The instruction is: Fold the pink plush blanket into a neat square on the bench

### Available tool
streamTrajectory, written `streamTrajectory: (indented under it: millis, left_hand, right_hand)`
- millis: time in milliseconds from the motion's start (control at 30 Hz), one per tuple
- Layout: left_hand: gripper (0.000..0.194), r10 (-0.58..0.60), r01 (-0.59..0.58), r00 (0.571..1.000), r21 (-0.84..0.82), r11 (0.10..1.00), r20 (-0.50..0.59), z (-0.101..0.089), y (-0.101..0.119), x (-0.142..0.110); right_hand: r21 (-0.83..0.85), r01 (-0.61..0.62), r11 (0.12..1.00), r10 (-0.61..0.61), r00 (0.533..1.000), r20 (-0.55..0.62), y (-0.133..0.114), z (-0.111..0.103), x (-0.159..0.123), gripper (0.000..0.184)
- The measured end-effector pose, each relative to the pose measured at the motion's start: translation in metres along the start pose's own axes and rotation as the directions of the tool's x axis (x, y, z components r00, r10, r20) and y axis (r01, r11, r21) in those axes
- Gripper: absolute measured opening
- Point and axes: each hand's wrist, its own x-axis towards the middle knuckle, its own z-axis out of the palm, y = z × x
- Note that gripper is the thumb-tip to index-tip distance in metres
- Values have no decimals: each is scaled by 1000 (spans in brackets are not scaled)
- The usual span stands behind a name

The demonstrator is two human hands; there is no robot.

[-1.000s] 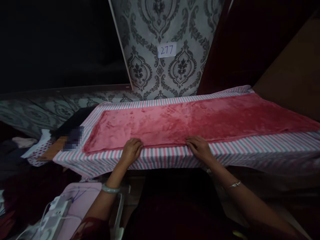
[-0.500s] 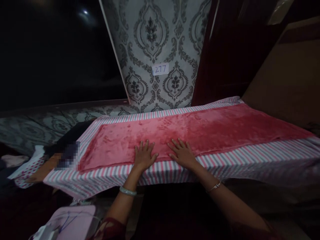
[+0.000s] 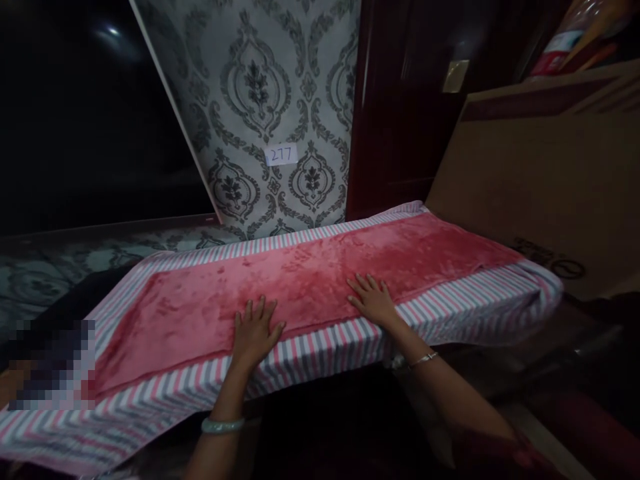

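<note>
A long pink plush cloth [image 3: 310, 280] lies flat along a board covered in pink, white and grey stripes [image 3: 450, 310]. My left hand [image 3: 255, 330] rests palm down on the cloth's near edge, fingers spread and holding nothing. My right hand [image 3: 374, 300] lies flat in the same way a little to the right, fingers stretched out on the plush. A pale bangle circles my left wrist and a thin bracelet my right wrist.
Behind the board stands a grey damask wall panel with a paper label [image 3: 281, 155] reading 277. A dark wooden door [image 3: 400, 100] is at the back right, and a large brown cardboard box [image 3: 540, 173] stands against the board's right end. Dark clutter lies at left.
My hands went from gripping the cloth's near edge to lying flat and open on it, then spread further apart. The view has swung to the right, bringing the board's right end into sight.
</note>
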Motion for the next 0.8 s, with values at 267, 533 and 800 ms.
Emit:
streamTrajectory:
  millis: [267, 533, 800]
  left_hand:
    - [55, 21, -22, 998, -12, 1000, -63, 0, 0, -2]
    - [46, 272, -295, 945, -113, 949, -182, 5, -7, -5]
    - [42, 261, -320, 906, -138, 937, -332, 19, -13, -2]
  right_hand:
    - [296, 82, 952, -22, 979, -203, 17, -2, -9, 43]
    - [176, 271, 946, -236, 951, -198, 59, -13, -50, 43]
    - [16, 199, 980, -196, 975, -103, 51, -22, -34, 39]
